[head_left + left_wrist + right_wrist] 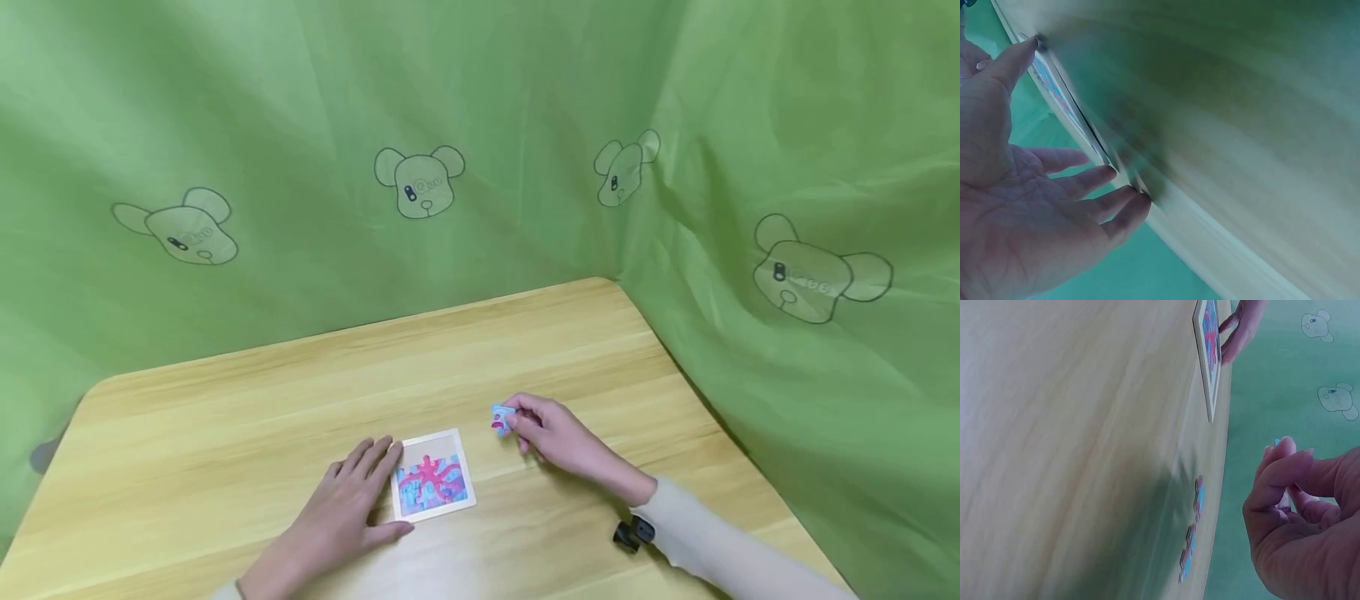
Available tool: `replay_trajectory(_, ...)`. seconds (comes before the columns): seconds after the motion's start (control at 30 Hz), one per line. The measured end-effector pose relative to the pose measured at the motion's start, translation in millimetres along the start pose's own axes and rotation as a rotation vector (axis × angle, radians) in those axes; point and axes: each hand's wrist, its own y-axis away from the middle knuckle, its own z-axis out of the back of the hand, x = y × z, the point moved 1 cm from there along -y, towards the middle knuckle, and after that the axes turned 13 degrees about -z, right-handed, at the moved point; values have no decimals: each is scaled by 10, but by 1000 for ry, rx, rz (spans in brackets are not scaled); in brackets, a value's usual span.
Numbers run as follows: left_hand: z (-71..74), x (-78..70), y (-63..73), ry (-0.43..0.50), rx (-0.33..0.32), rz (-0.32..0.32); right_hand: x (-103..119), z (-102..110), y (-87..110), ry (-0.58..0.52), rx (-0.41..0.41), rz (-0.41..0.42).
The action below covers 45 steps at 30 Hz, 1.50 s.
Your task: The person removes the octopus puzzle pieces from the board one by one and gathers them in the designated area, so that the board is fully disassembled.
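A square jigsaw puzzle [432,487] with a pale frame lies flat on the table. Its assembled lower part pictures a pink octopus on blue and purple; the upper strip of the tray shows bare backing. My left hand [341,504] rests along the frame's left side, fingers spread and thumb near the lower left corner. In the left wrist view, fingertips [1110,172] touch at the frame's edge. To the right of the puzzle and above the table, my right hand [551,429] pinches a light blue puzzle piece [498,418] with a red patch between thumb and fingers.
Loose puzzle pieces [1199,499] lie on the table near my right hand in the right wrist view; the hand hides them from the head view. The wooden table [300,392] meets green curtains [525,233] printed with bear faces. A black device [633,533] sits at the right wrist.
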Motion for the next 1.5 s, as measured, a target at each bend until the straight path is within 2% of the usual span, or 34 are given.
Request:
replay_trajectory(0.37, 20, 19, -14, -31, -6, -22, -60, 255, 64, 18, -59, -30)
replay_trajectory(0.63, 39, 21, 13, -49, -16, -20, -194, 433, 52, 6, -215, -26)
replay_trajectory(0.77, 46, 19, 12, -48, -3, -14, -251, 541, 47, 4, -247, -20)
replay_trajectory(0.97, 66, 13, 0, -36, 9, -12, -303, 692, 35, 22, -252, -2)
replay_trajectory(1.2, 78, 12, 3, -43, 13, -6, -399, 817, 5, 73, -209, -90)
replay_trajectory(1.5, 49, -9, -2, -35, 25, 12, -457, 880, -81, 189, -216, -147)
